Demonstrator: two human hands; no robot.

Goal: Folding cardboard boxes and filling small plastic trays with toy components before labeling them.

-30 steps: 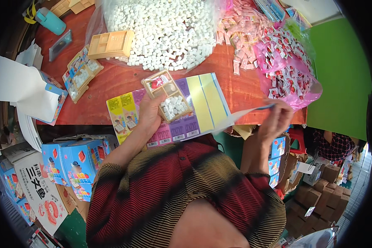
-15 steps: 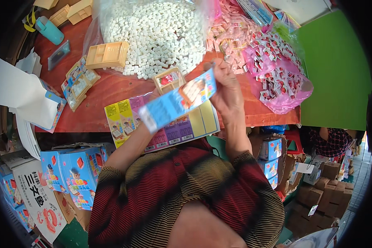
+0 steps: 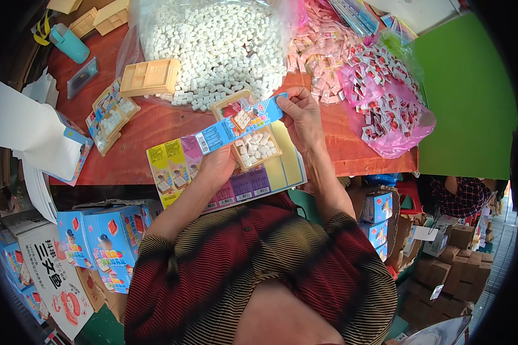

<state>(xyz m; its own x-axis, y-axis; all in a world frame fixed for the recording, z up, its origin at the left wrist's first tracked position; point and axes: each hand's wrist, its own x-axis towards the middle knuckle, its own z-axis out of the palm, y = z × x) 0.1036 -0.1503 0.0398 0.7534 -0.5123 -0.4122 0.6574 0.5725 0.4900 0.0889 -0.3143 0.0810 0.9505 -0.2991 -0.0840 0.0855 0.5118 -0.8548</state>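
My left hand (image 3: 217, 164) is closed on the lower left side of a cream compartment tray (image 3: 277, 146), its fingers partly hidden beneath. White marshmallow-like pieces (image 3: 255, 150) fill the tray's near part; a red-and-white packet (image 3: 232, 109) lies in its far part. Across the tray's middle runs a blue printed sticker strip (image 3: 218, 133), slanting up to the right. Its right end is pinched between the thumb and fingers of my right hand (image 3: 304, 118). Under the tray, a yellow-and-purple sheet of printed labels (image 3: 168, 171) lies at the table's near edge.
A clear bag of white pieces (image 3: 213, 52) spreads over the red table (image 3: 149, 138). Pink packets (image 3: 322, 52) and a pink bag of small sachets (image 3: 385, 109) lie right. An unfilled tray (image 3: 149, 77), filled trays (image 3: 110, 118) and a teal bottle (image 3: 69, 42) are left.
The blue strip has swung from a steep, blurred tilt to lying across the tray, its left end raised. My right hand has moved slightly down and left; the tray's white pieces now show.
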